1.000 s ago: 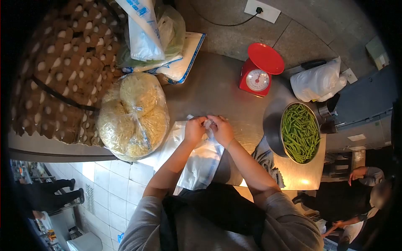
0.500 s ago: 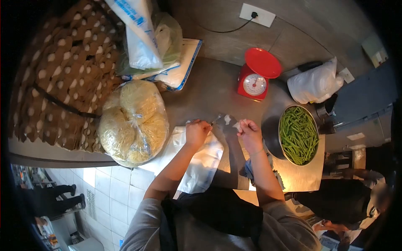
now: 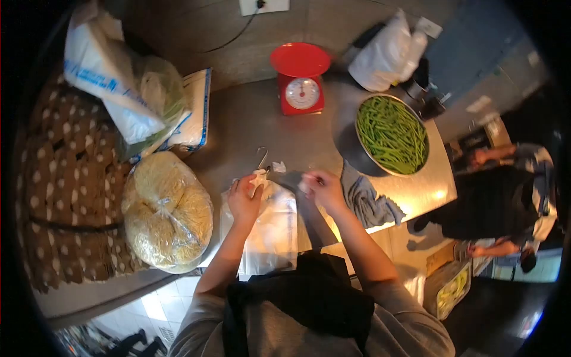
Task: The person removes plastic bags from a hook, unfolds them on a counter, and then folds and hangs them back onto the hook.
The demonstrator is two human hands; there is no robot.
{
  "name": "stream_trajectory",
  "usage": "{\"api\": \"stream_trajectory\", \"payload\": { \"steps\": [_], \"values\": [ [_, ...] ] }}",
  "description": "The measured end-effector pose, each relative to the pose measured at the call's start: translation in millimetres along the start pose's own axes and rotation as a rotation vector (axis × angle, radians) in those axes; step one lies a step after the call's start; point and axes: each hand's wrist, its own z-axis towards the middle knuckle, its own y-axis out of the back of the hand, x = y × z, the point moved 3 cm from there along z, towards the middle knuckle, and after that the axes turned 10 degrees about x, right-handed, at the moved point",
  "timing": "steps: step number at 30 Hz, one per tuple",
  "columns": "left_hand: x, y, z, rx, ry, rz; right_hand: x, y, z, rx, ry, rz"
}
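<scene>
A stack of white plastic bags [image 3: 267, 229] lies flat on the steel counter in front of me. My left hand [image 3: 245, 199] is at its upper end, thumb and fingers around the bunched white top of the bags. A thin metal hook [image 3: 262, 156] sticks up just beyond those fingers. A small white scrap [image 3: 278, 167] rests on the counter between my hands. To the right, my right hand [image 3: 324, 189] is raised and closed, slightly blurred; something pale shows at its fingertips, too small to name.
At left sit a large clear bag of noodles [image 3: 168, 214], brown egg trays [image 3: 71, 196] and bags of supplies [image 3: 119, 89]. A red scale [image 3: 301, 89] stands at the back. A bowl of green beans [image 3: 392, 135] and a grey cloth [image 3: 369, 199] are at right. Another person [image 3: 493, 202] stands beyond.
My view has turned right, so the counter things appear shifted left. My left hand has gone from the metal hook to the top of the bags. My right hand stays closed.
</scene>
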Motion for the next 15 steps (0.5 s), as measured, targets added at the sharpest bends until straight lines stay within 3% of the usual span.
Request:
{"api": "stream_trajectory", "payload": {
  "steps": [1,3,6,9,12,15],
  "values": [
    [-2.8,5.8,-8.8,0.018,-0.023,-0.025,-3.7,-10.0,17.3,0.002,0.040,-0.240],
    [-14.5,14.4,-27.6,0.086,-0.080,-0.068,7.9,-32.4,42.3,-0.141,0.437,-0.809],
    [-21.9,25.8,-59.5,0.179,-0.122,-0.093,-27.6,-46.1,82.2,-0.075,0.307,-0.980],
    [-21.1,42.4,-91.6,0.264,-0.147,-0.090,-33.8,-49.2,92.2,-0.005,0.119,-1.025],
    [-11.9,53.4,-117.9,0.317,-0.157,-0.162,-25.8,-48.1,63.0,-0.216,0.144,-0.998],
    [1.1,48.0,-130.1,0.361,-0.210,-0.205,-31.9,-27.7,20.8,-0.340,0.333,-0.594]
  ]
}}
